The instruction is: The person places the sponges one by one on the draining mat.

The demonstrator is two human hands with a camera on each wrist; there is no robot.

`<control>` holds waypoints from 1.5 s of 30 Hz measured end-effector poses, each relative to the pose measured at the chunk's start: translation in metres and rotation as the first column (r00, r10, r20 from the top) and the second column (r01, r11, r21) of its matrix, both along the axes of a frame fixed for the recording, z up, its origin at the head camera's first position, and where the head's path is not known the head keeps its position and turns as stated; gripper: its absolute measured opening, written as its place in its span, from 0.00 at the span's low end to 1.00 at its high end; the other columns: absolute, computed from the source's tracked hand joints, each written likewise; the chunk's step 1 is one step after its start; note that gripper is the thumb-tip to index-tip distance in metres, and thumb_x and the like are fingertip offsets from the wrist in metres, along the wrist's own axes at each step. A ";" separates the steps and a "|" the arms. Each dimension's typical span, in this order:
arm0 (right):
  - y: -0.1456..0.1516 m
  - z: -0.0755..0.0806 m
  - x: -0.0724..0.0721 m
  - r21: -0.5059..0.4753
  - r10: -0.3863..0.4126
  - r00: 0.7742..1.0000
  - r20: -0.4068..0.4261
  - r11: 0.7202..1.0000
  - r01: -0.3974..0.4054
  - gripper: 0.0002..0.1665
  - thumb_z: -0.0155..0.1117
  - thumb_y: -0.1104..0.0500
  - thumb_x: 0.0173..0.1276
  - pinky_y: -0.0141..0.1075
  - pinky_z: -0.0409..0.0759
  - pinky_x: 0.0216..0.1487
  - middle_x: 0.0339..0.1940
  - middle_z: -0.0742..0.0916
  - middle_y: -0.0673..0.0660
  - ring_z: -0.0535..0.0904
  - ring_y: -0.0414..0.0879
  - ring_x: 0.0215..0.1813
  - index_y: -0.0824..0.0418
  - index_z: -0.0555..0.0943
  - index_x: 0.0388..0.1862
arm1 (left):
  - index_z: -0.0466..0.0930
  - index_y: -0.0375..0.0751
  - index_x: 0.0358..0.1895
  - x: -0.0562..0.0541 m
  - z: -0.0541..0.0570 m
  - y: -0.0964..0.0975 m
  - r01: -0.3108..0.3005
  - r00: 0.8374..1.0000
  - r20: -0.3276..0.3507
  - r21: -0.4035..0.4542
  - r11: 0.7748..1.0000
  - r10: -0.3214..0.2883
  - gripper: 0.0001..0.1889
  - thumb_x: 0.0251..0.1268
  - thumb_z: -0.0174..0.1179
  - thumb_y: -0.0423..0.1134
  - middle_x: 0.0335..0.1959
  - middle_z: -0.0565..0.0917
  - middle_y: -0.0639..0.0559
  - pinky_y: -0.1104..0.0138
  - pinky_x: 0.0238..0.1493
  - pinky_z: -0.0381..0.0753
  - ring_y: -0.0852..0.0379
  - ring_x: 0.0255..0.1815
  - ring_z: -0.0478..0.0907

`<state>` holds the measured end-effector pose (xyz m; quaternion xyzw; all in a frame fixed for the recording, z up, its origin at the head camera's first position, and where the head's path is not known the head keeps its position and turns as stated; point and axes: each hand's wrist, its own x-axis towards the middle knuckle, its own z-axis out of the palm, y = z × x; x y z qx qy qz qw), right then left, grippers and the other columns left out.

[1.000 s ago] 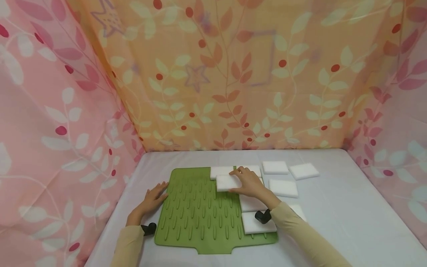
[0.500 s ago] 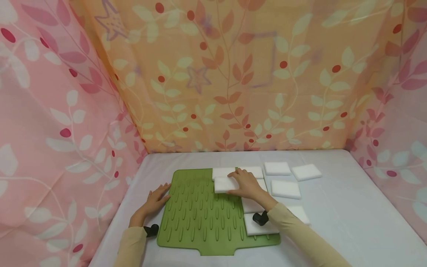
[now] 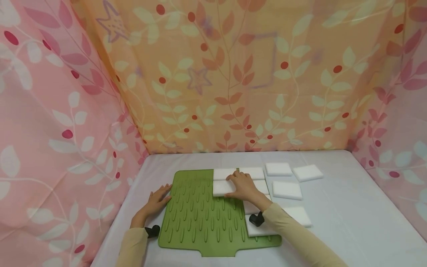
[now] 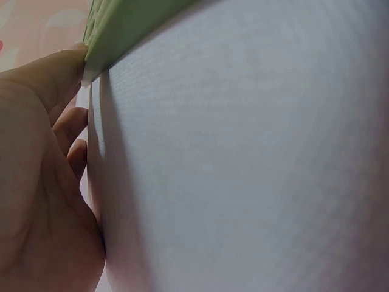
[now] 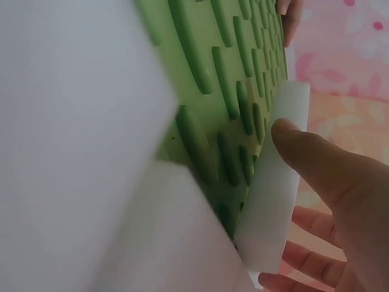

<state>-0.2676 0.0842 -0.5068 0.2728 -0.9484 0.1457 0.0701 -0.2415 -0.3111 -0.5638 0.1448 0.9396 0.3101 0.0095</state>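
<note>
A green silicone mat [image 3: 190, 213] with raised oval ridges lies on the white table. Along its right part sit several white rectangular sponges, among them two at the far edge, a far-left sponge [image 3: 224, 173] and a far-right sponge [image 3: 252, 173]. My right hand [image 3: 245, 188] pinches a white sponge [image 3: 218, 188] just in front of the far-left one; the right wrist view shows the thumb on the long side of that sponge [image 5: 270, 194]. At the mat's left edge my left hand [image 3: 155, 200] rests with fingers extended, its thumb touching the mat's corner [image 4: 112, 42] in the left wrist view.
To the right of the mat several loose white sponges lie on the table [image 3: 347, 207], such as one at the back [image 3: 308, 172] and one nearer [image 3: 287, 190]. Leaf-patterned curtains [image 3: 207, 92] enclose the back and sides.
The sponge in my right hand has gone down onto the mat, a little left and nearer, and now lines up below the far-left sponge. My left hand stays at the mat's edge.
</note>
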 end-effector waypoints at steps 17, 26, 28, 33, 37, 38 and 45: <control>-0.005 -0.006 -0.003 0.029 -0.023 0.999 -0.029 0.999 0.024 0.37 0.72 0.33 0.43 0.54 0.59 0.61 0.43 0.77 0.54 0.72 0.53 0.49 0.52 0.77 0.48 | 0.57 0.41 0.71 0.000 0.001 0.000 -0.003 1.000 0.004 -0.003 1.000 0.003 0.29 0.69 0.50 0.44 0.71 0.57 0.38 0.35 0.62 0.32 0.35 0.72 0.47; -0.006 -0.004 -0.002 0.030 -0.028 0.999 -0.018 0.999 0.028 0.37 0.73 0.34 0.43 0.56 0.57 0.63 0.43 0.77 0.54 0.73 0.55 0.51 0.51 0.77 0.49 | 0.57 0.40 0.70 0.000 0.002 0.000 0.001 1.000 -0.005 0.003 1.000 -0.001 0.29 0.70 0.50 0.44 0.71 0.57 0.37 0.34 0.62 0.32 0.34 0.72 0.47; -0.005 -0.005 -0.002 0.026 -0.027 1.000 -0.012 0.999 0.027 0.37 0.73 0.34 0.43 0.57 0.56 0.63 0.44 0.77 0.54 0.73 0.56 0.51 0.51 0.77 0.49 | 0.57 0.41 0.71 0.000 0.000 0.000 0.002 1.000 0.001 0.000 1.000 -0.002 0.29 0.70 0.50 0.44 0.71 0.57 0.37 0.34 0.62 0.32 0.34 0.72 0.47; -0.004 -0.005 -0.002 0.002 -0.024 1.000 -0.005 1.000 0.024 0.38 0.73 0.35 0.42 0.59 0.54 0.64 0.44 0.77 0.55 0.73 0.57 0.51 0.52 0.77 0.50 | 0.57 0.41 0.71 0.000 0.001 0.000 0.000 1.000 0.009 -0.001 1.000 0.000 0.29 0.70 0.50 0.44 0.71 0.57 0.38 0.34 0.62 0.32 0.35 0.72 0.47; 0.000 -0.003 -0.002 -0.009 -0.020 1.000 -0.019 1.000 0.020 0.38 0.73 0.35 0.42 0.60 0.54 0.63 0.44 0.78 0.54 0.73 0.56 0.49 0.52 0.78 0.49 | 0.57 0.41 0.71 0.001 0.003 0.002 -0.002 1.000 0.005 -0.008 1.000 0.002 0.29 0.70 0.50 0.44 0.71 0.56 0.37 0.34 0.62 0.32 0.35 0.72 0.47; 0.001 -0.002 -0.002 -0.011 -0.021 1.000 -0.021 1.000 0.021 0.38 0.73 0.35 0.42 0.60 0.54 0.63 0.44 0.78 0.55 0.73 0.56 0.49 0.52 0.78 0.49 | 0.57 0.41 0.71 0.002 0.004 0.002 -0.003 1.000 0.004 -0.009 1.000 0.003 0.29 0.70 0.50 0.44 0.71 0.56 0.37 0.34 0.62 0.33 0.34 0.72 0.47; 0.011 0.004 -0.004 0.000 -0.045 0.999 0.000 0.999 0.045 0.37 0.71 0.34 0.45 0.59 0.54 0.64 0.51 0.78 0.57 0.73 0.56 0.52 0.51 0.77 0.51 | 0.58 0.40 0.70 0.004 0.004 0.002 -0.012 1.000 0.004 0.003 1.000 0.012 0.28 0.70 0.50 0.43 0.71 0.57 0.37 0.34 0.62 0.32 0.34 0.72 0.47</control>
